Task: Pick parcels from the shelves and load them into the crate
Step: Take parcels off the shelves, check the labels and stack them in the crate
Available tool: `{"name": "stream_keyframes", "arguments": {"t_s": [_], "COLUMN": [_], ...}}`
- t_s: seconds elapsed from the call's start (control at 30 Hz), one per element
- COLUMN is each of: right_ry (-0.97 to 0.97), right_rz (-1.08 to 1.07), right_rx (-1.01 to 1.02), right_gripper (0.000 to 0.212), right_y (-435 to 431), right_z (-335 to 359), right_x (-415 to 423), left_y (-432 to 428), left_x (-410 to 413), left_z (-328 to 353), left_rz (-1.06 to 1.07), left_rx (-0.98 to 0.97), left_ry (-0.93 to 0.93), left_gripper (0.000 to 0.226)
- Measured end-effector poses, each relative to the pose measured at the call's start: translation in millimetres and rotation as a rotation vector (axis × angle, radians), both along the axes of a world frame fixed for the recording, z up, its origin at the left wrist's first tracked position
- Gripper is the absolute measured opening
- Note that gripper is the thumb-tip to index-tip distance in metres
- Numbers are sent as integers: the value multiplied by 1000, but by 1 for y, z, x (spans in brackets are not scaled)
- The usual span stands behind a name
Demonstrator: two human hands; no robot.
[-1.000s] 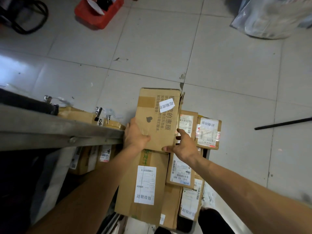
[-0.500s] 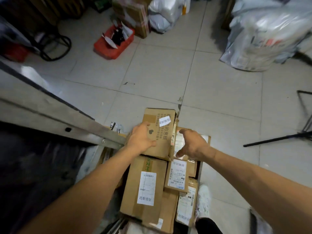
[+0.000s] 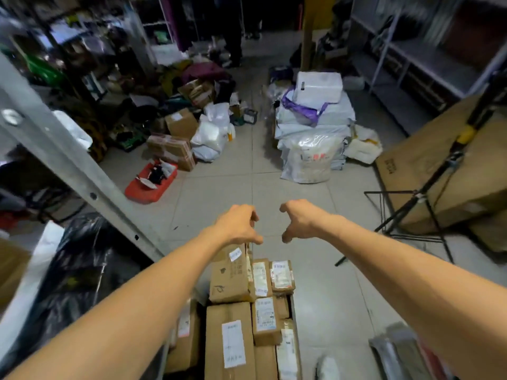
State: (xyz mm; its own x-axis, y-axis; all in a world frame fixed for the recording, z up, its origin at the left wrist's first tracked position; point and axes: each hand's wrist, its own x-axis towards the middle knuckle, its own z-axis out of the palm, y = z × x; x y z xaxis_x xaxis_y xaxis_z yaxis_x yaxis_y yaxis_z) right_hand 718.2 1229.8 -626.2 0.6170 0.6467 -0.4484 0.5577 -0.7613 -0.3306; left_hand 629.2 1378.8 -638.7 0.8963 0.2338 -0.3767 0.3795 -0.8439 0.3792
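Head view: brown cardboard parcels (image 3: pixel 238 319) w/ white labels, packed tight.

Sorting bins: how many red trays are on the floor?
1: the red tray, on the floor left of centre; clutter beyond may hide others.

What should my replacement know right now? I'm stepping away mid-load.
Left hand: empty, fingers loosely curled, raised above the far end of the stack.
Right hand: empty, the same, off the parcels.
Parcels: cardboard boxes stacked below the arms; the box with the heart mark lies on top at the far end, small labelled boxes beside it.
Done: the top box is set down.
Left: fetch more parcels from the shelf on the left.
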Motion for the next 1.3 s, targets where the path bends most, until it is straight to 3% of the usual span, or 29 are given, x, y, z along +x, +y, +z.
{"name": "stream_keyframes", "arguments": {"t_s": [0.2, 0.4, 0.67, 0.83, 1.0, 1.2, 1.3], "right_ry": [-122, -183, -167, -165, -144, -296, -298], "right_rz": [-76, -174, -331, -456, -601, -937, -1100], "right_rx": [21, -5, 6, 33, 19, 85, -1], "right_gripper": [69, 66, 72, 49, 71, 66, 67], "right_y": [-86, -187, -295, -346, -405, -488, -529], "right_z": [108, 164, 177, 182, 187, 199, 198], "right_x": [-33, -84, -183, -231, -284, -354, -394], "left_y": [-65, -152, -287, -339, -398, -492, -546], "left_x": [-18, -25, -66, -90, -114, -148, -173], "left_z": [86, 145, 175, 182, 167, 162, 171], "left_rz": [-180, -302, -620, -768, -984, -1245, -1363], "left_rx": [91, 89, 115, 102, 67, 15, -56], "left_ry": [16, -55, -84, -139, -71, -97, -137], "left_gripper": [58, 56, 52, 48, 42, 42, 36]}}
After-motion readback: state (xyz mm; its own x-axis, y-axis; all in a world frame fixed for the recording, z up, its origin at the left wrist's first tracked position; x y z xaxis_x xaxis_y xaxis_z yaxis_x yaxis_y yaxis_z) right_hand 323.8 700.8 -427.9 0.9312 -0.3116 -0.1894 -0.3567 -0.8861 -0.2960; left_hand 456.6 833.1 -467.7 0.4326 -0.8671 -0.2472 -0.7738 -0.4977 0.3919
